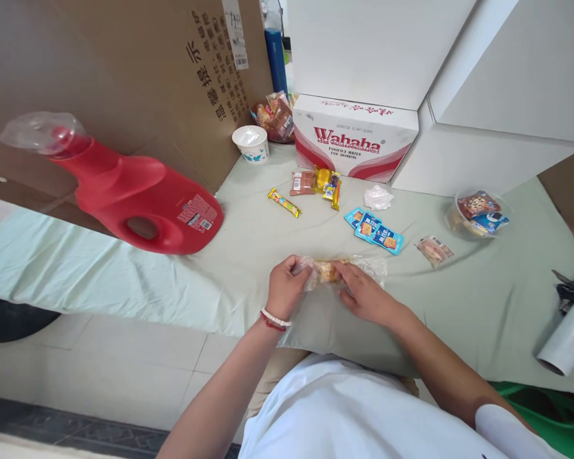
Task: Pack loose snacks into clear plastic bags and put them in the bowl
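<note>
One yellowish, food-like piece lies in crinkled clear film at the near edge of the tabletop, around the middle. The film seems to go round it; its left end is bunched, while its right end fans out loose and flat, so the covering looks partly done, with that end ungathered.

The left hand has its grip pressed together, thumb and forefinger pinching the bunched film. The right hand has a spread grip: fingertips rest on top of the piece, the thumb hanging apart on the near side.

Just beyond, toward the right, three blue packets overlap in a fan, with a small flat packet beside them. Behind are a crumpled clear wad, a yellow stick-shaped packet and a brown packet against other yellow wrappers.

On the far right, a clear bowl holds more packets; nearer, a roll of film lies by a dark-handled tool, partly hidden. A white-and-red carton stands at the far side, a paper cup to its left, and a big red jug at far left.
</note>
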Demonstrator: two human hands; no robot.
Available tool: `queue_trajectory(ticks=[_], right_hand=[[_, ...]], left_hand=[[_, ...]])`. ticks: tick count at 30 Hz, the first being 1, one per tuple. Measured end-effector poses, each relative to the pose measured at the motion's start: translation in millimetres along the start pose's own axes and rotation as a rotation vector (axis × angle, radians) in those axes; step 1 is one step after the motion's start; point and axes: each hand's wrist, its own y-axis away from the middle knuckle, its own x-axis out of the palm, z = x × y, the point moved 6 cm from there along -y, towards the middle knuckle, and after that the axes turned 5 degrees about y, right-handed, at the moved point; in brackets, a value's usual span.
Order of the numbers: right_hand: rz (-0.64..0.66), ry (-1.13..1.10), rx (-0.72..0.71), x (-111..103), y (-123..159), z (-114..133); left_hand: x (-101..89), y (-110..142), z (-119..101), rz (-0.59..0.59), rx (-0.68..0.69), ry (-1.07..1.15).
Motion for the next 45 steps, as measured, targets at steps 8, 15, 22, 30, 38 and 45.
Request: queue_trajectory(ticks=[8, 15, 22, 30, 38, 45], right_hand=[[-0.292, -0.114, 0.229, -22, 18, -36], [-0.401, 0.412, 0.444, -50, 38, -57], [-0.27, 0.095, 0.397, -54, -13, -35], [-0.148, 0.053, 0.229, 1, -61, -14], [-0.21, 0.048, 0.035, -5, -27, 4], [-0.304, 0.086, 0.151, -8, -6, -6]], left_hand=[[79.7, 28, -34, 0.173, 0.431, -0.666], [76.8, 31, -26, 0.151, 0.468, -0.926], [80.6, 32, -28, 0.156, 0.515, -0.968], [29.8, 19, -13, -0.002, 0.423, -0.506], [30.6, 2, 16, 0.022, 0.183, -0.169], [37.8, 24, -8, 0.167, 0.161, 0.021]])
